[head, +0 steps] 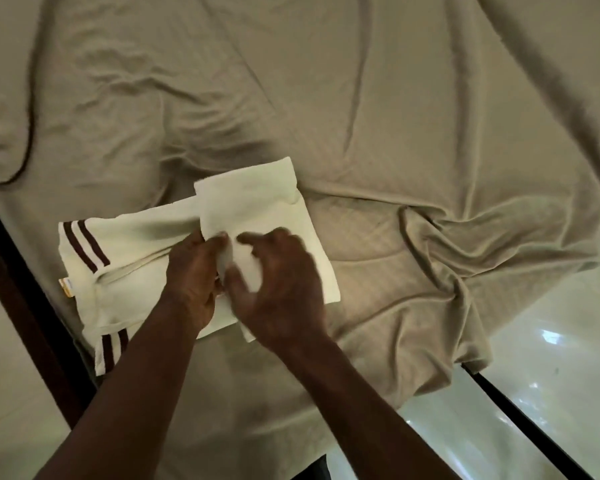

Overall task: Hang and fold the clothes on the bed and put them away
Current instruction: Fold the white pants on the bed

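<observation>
Looking down, I see the wrinkled beige sheet (361, 98) fills most of the frame, with glossy pale floor (551, 393) lower right and a dark bed frame (21, 289) along the left edge. Cream shirt (257, 199) lies part-folded on the sheet, centre-left, with dark stripes (84, 244) at its left end. Left hand (193, 275) pinches a fold at the shirt's middle. Right hand (284, 289) is just beside it over the cloth, fingers curled but blurred; I cannot tell if it holds anything. Small yellow label (66, 285) sits at the shirt's left edge.

Blurred garment fold (248, 268) between left hand (193, 275), right hand (281, 292)
</observation>
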`<state>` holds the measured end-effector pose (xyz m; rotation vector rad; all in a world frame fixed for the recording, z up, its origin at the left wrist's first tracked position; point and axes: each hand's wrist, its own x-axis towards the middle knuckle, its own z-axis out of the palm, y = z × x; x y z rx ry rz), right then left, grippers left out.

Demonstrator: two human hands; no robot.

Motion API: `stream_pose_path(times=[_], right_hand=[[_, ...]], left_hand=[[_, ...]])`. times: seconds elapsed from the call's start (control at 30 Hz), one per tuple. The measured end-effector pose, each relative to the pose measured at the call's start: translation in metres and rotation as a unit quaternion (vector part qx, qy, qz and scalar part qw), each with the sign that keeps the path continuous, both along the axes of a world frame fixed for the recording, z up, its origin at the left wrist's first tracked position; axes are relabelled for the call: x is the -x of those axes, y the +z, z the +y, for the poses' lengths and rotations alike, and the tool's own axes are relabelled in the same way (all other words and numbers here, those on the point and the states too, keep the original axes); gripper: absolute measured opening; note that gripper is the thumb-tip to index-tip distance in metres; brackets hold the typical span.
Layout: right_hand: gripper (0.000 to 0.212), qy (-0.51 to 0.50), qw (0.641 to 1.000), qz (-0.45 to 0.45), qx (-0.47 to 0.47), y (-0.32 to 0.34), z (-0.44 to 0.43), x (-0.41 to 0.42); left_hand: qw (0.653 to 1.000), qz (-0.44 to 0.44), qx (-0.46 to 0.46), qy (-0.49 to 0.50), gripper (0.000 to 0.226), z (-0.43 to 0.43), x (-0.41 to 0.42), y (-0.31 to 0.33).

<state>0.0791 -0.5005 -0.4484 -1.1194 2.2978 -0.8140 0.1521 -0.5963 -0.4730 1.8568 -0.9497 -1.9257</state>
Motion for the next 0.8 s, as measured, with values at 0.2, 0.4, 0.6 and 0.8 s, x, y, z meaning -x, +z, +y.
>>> stream_pose_path(times=[0.2, 0.4, 0.6, 0.8], right_hand=[[0.062, -0.196, 0.965, -0.119, -0.13, -0.045, 0.002, 0.053], [0.053, -0.145, 0.936, -0.284, -0.151, -0.043, -0.012, 0.058], [0.036, -0.177, 0.942, -0.269, -0.099, -0.052, -0.012, 0.063], [0.026, -0.206, 0.953, -0.208, -0.075, -0.032, 0.0, 0.121]], left_hand=[[0.999, -0.037, 0.017, -0.025, 0.021, -0.002, -0.019, -0.028], [0.978, -0.151, 0.137, -0.049, 0.034, -0.003, -0.036, -0.028], [0.963, -0.126, 0.176, -0.158, 0.057, 0.004, -0.04, -0.027], [0.96, -0.072, 0.185, -0.196, 0.072, 0.012, 0.012, -0.031]])
